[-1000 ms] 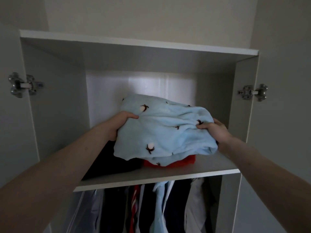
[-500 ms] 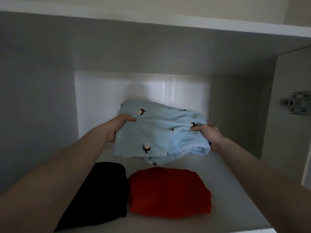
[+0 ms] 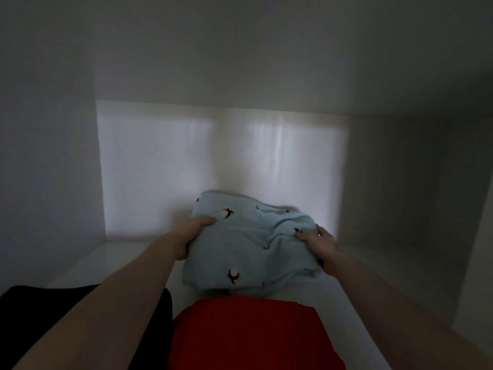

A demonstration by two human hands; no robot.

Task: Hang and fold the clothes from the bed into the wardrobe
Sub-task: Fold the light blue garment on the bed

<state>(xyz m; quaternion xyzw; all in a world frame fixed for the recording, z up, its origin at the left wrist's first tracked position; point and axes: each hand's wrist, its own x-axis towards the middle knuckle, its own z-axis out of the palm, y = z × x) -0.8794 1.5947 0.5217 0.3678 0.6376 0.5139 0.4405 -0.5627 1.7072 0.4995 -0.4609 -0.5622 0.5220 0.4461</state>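
1. Folded light-blue garment (image 3: 248,247) sits between both hands, deep in the wardrobe's upper shelf (image 3: 344,311), behind the red folded piece (image 3: 248,335).
2. Left hand (image 3: 190,237) grips its left edge, thumb on top; right hand (image 3: 318,243) pinches the right edge, fingers curled into the cloth.
3. Long axis runs left-right, both hands about equally near it.
4. Can't tell if the bottom touches the shelf yet; looks low, just behind the red piece.
5. Black folded piece (image 3: 149,316) lies left of the red one. White back panel (image 3: 186,166) stands close behind, little depth left.
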